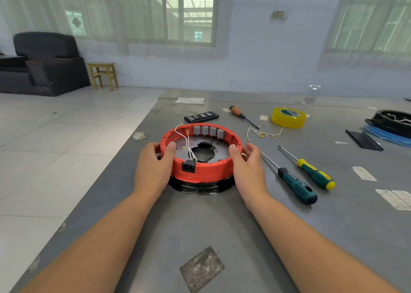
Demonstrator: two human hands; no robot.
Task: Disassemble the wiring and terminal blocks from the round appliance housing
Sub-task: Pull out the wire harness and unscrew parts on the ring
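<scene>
Red housing [201, 170] sits on a black base [200, 187] on the table [222, 226]. Left hand [153, 168] and right hand [248, 168] grip its rim, thumbs inside. Risk: lifting may snag the attached white wires [189, 142].

I see a red-orange round housing [201, 170] sitting on a glossy black base [200, 187], all on a grey table [222, 226]. Inside the housing, four grey terminal blocks [209, 131] line the far wall, white wires [189, 145] cross a dull grey plate, and a black power socket [188, 166] sits in the near wall. Right of the housing lie two dark green screwdrivers [295, 187], one with yellow bands. Beyond it to the right: a translucent yellow tape roll [288, 117] and an orange-brown-handled screwdriver [239, 112].
</scene>
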